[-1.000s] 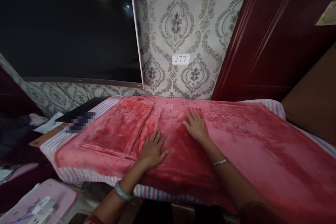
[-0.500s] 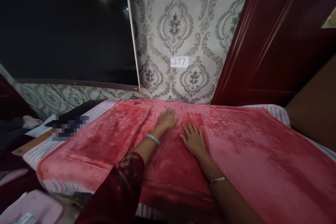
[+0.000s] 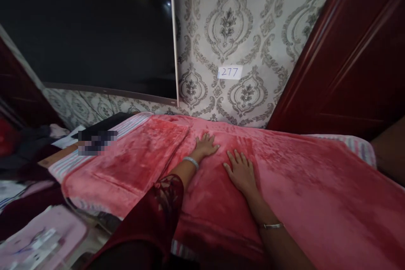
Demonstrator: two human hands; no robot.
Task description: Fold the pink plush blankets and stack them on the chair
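A plush red blanket (image 3: 300,185) lies spread over a striped cloth (image 3: 357,145) on a table. My left hand (image 3: 206,144) rests flat on the blanket near its far edge, fingers stretched out, a pale bangle on the wrist. My right hand (image 3: 241,171) lies flat just to the right of it and nearer to me, fingers spread, a thin bracelet on the wrist. Neither hand holds anything. A folded section of the blanket (image 3: 139,156) lies to the left of both hands.
A patterned wall with a paper label reading 277 (image 3: 230,72) stands behind the table. A large dark screen (image 3: 88,29) hangs at left, a dark red door (image 3: 348,59) at right. A pink sewing machine (image 3: 41,240) sits at the lower left. Clothes lie at far left.
My left hand slid from the near middle of the blanket up towards its far edge. My right hand stayed almost where it was. The camera shifted slightly.
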